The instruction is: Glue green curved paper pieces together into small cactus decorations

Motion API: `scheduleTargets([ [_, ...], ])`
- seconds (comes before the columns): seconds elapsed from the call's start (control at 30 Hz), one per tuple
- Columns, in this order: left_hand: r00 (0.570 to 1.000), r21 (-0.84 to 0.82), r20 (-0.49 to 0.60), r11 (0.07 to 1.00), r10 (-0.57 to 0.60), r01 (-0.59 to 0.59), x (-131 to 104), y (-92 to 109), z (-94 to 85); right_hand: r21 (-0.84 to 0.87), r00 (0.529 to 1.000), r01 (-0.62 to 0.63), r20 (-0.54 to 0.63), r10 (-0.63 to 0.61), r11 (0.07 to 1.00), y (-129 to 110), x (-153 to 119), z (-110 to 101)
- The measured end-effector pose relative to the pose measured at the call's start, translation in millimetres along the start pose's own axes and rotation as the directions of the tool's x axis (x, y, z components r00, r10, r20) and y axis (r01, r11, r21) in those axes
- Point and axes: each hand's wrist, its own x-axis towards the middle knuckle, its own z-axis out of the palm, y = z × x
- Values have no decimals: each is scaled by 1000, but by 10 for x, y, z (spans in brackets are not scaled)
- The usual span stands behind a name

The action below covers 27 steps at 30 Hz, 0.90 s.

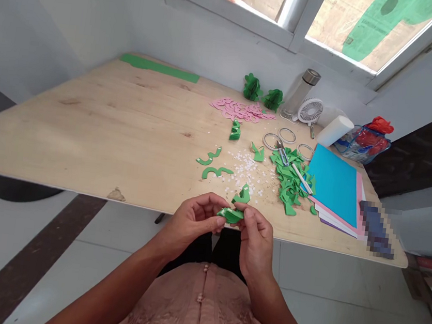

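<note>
Squeezing unevenly could crease the thin green paper piece (231,216) by the near edge of the counter (146,123). Our left hand (194,215) and right hand (258,232) pinch it, fingers (211,225) nearly together. Its surface looks smooth, perhaps layered, though we see little; flaky white scraps (252,171) lie beyond.

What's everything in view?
Held papercraft: 1, green, fingertips
Loose cutouts: several, green, table
Curved cutouts: many, pink, rear
Paper ornaments: 2, green, rear
Scraps: many, green, right
Confetti: many, white, centre
Snips: 1, silver, right
Tape rolls: 3, white, right
Bottle: 1, clear, rear
Fan: 1, white, rear
Roll: 1, white, right
Bag: 1, clear, right
Sheets: several, multicoloured, right
Table: 1, tan, centre
Window: 1, pale, top
Left hand: 1, front
Right hand: 1, front
</note>
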Motion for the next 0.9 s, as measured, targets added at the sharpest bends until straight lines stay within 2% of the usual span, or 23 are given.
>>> scheduleTargets([
  [0.4, 1000, 34, 24, 999, 13, -14, 27, 1, -21, -86, 997, 75, -5, -76, 993, 2, -10, 10],
  [0.9, 999, 55, -12, 998, 33, -33, -11, 18, -4, -101, 997, 73, -22, -76, 992, 88, -31, 7],
])
